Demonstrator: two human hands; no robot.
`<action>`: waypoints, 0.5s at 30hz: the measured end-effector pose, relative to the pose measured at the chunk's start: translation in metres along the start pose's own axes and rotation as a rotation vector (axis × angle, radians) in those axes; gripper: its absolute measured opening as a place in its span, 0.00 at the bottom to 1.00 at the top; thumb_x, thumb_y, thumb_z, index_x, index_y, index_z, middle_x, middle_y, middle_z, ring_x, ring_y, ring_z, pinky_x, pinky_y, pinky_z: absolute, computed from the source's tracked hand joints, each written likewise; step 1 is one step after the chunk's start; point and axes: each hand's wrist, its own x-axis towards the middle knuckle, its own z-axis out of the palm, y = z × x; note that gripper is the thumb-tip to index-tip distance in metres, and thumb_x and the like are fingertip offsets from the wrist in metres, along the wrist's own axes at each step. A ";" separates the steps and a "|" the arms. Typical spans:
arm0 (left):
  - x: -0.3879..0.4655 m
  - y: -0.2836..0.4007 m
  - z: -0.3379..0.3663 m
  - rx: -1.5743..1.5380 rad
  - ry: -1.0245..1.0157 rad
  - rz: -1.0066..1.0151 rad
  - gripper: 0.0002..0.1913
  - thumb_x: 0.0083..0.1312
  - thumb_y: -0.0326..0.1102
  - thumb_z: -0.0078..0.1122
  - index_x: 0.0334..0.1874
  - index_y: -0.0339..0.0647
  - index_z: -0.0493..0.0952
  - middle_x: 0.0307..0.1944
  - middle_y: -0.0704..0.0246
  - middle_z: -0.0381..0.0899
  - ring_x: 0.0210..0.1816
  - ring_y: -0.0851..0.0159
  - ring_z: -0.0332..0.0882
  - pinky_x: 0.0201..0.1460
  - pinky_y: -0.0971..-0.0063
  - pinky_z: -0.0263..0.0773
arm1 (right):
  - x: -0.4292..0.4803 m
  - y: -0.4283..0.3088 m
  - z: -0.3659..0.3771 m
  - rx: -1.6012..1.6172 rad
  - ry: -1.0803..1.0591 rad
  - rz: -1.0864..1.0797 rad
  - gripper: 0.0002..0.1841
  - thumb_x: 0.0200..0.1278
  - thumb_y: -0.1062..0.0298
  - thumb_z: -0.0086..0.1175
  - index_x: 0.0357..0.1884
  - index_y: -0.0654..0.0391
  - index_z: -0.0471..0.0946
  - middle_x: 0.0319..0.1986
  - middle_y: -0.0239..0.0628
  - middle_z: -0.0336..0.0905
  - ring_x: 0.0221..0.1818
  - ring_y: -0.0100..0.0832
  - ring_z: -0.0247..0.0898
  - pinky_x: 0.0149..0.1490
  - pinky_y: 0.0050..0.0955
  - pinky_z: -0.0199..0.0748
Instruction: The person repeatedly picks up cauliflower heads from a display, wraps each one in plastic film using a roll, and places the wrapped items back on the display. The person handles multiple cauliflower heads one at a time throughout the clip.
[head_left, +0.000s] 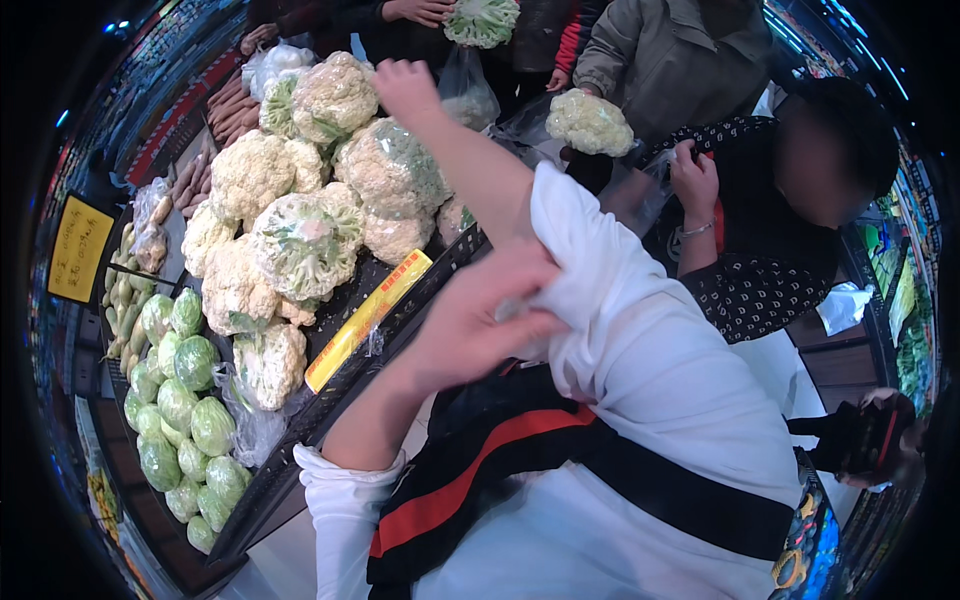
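My right arm reaches out over a heap of cauliflowers (307, 225), many wrapped in clear film. My right hand (409, 91), blurred, has its fingers curled beside the rim of a wrapped cauliflower (336, 97); I see nothing held in it. Across my body, my left hand (487, 319) grips the bunched white sleeve (574, 225) on my right upper arm, thumb and fingers around the cloth. That hand is blurred too. A black apron with a red band (487, 465) lies across my white shirt.
Film-wrapped round green vegetables (196, 361) fill the near end of the black display stand (405, 307). A yellow strip with writing (367, 322) runs along its edge. A person (765, 225) stands close on my right; another person's hand holds a wrapped cauliflower (590, 122). A yellow sign (80, 247) stands left.
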 end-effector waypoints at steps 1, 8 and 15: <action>-0.002 0.002 0.002 0.107 -0.071 0.011 0.13 0.62 0.30 0.68 0.47 0.35 0.78 0.41 0.62 0.77 0.47 0.56 0.76 0.53 0.67 0.69 | 0.003 -0.002 -0.002 0.022 0.037 -0.207 0.07 0.59 0.63 0.57 0.39 0.48 0.79 0.38 0.33 0.74 0.40 0.35 0.76 0.41 0.37 0.71; -0.030 -0.016 0.028 -0.036 0.032 -0.398 0.15 0.65 0.30 0.62 0.53 0.34 0.79 0.49 0.56 0.81 0.53 0.53 0.80 0.57 0.65 0.73 | 0.069 0.051 0.008 0.115 -0.011 0.569 0.03 0.61 0.67 0.57 0.36 0.52 0.78 0.34 0.31 0.76 0.34 0.30 0.72 0.45 0.33 0.69; -0.062 0.002 0.045 -0.183 -0.108 -0.051 0.09 0.69 0.28 0.59 0.49 0.36 0.81 0.47 0.61 0.83 0.50 0.57 0.81 0.57 0.67 0.74 | 0.057 0.022 -0.065 0.837 0.315 0.336 0.06 0.66 0.70 0.57 0.43 0.56 0.78 0.34 0.34 0.77 0.36 0.30 0.74 0.45 0.29 0.71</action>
